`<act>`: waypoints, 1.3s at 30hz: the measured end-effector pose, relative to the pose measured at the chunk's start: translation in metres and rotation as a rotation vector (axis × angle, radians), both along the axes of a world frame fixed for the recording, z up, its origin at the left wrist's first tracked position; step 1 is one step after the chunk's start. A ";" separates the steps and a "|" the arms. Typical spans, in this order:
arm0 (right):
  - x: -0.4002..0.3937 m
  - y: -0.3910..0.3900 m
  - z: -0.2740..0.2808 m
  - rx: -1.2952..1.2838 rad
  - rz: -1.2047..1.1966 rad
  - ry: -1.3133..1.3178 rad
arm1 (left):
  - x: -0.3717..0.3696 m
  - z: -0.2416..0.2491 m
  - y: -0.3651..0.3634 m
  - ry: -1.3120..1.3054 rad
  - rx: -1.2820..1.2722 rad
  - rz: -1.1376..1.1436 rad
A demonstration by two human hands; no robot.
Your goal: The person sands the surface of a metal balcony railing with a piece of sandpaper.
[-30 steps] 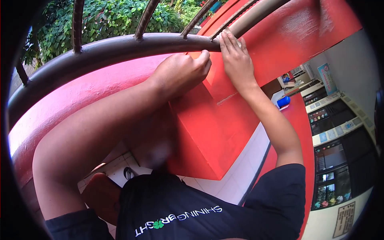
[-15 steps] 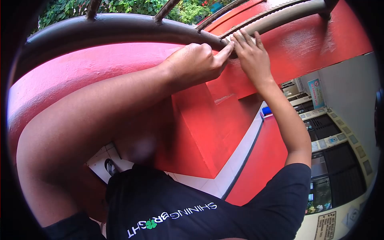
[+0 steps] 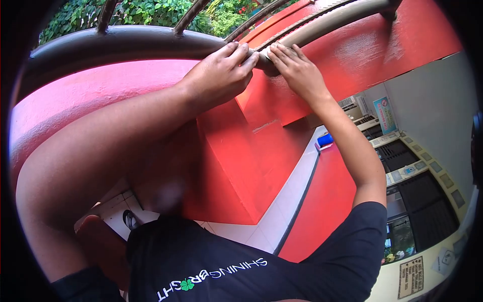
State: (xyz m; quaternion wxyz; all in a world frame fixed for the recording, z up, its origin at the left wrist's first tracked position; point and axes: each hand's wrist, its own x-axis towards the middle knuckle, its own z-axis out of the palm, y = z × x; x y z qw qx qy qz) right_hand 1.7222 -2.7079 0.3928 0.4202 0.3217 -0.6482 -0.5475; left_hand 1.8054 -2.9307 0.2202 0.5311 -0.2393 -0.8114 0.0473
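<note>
A brown metal handrail [image 3: 146, 43] crosses the top of the head view and bends between my hands. My left hand [image 3: 221, 73] is on the darker left stretch, its fingers curled over the top and its thumb pointing right. Just right of the bend, my right hand [image 3: 298, 70] lies over the lighter rail section [image 3: 337, 25], fingers bent around it. A small pale patch or piece [image 3: 265, 52] shows by its fingertips; what it is I cannot make out. A thin twisted cord [image 3: 302, 26] runs along the rail's upper side.
Below the rail stand a pink curved wall [image 3: 100, 95] and a red wall [image 3: 226, 166]. Thin metal bars [image 3: 106, 15] rise towards green plants [image 3: 151, 12]. A blue object [image 3: 325, 139] sits lower right, near a white tiled ledge [image 3: 287, 211].
My left hand has opened from a fist with extended thumb and laid its fingers over the rail. The right hand remains at the bend. The whole view has shifted slightly.
</note>
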 end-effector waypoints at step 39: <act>-0.005 -0.022 0.050 -0.167 -0.131 0.001 | -0.005 -0.004 -0.001 0.017 0.025 -0.078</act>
